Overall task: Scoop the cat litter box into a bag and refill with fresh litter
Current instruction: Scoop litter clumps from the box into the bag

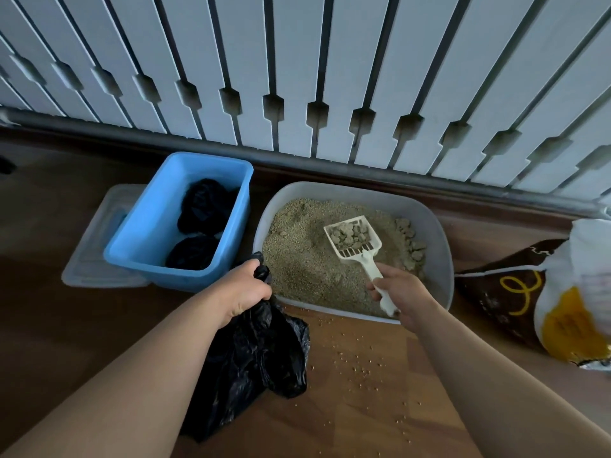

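Right hand (401,294) gripped slotted scoop (355,241) loaded with clumps (351,238) over litter box (443,259); left hand (246,289) clutched black bag (258,358).

Litter sack (515,292) blurred, cut by right edge, lid (96,246) partly hidden by blue bin (172,276)

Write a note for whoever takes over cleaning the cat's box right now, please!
The left hand grips the black bag by its neck, beside the litter box.
The right hand holds the scoop by its handle, loaded with clumps, over the litter.
Done: one scoopful gathered.
Left: tip it into the bag, scoop the loose clumps at the box's right side, then refill from the litter sack.
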A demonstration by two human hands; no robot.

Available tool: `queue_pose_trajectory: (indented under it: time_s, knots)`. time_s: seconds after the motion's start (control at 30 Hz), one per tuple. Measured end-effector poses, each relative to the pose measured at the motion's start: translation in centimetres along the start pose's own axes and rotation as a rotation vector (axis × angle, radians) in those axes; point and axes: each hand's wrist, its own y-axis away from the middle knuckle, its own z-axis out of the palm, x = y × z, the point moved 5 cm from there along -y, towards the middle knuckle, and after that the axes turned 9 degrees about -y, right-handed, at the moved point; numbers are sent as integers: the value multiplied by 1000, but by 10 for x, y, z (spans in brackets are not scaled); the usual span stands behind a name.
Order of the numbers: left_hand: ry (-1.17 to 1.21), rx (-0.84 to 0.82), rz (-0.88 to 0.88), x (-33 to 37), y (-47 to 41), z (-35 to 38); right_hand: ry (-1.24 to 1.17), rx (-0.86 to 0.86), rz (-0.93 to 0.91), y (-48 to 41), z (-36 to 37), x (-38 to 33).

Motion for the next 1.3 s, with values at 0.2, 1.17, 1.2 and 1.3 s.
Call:
queue_pose_trajectory:
  time_s: [0.2,1.17,1.2,1.3]
  knots:
    - [10,37,-44,-20,18,-16,73,-43,-22,25,5,-2]
    - [-123,-27,-96,-75,79,-46,203,-100,-26,56,52,7]
    - [-122,-24,-94,-76,79,-47,208,-101,-24,58,53,8]
    - [-137,-24,-97,-80,79,-48,227,-123,-39,63,57,3]
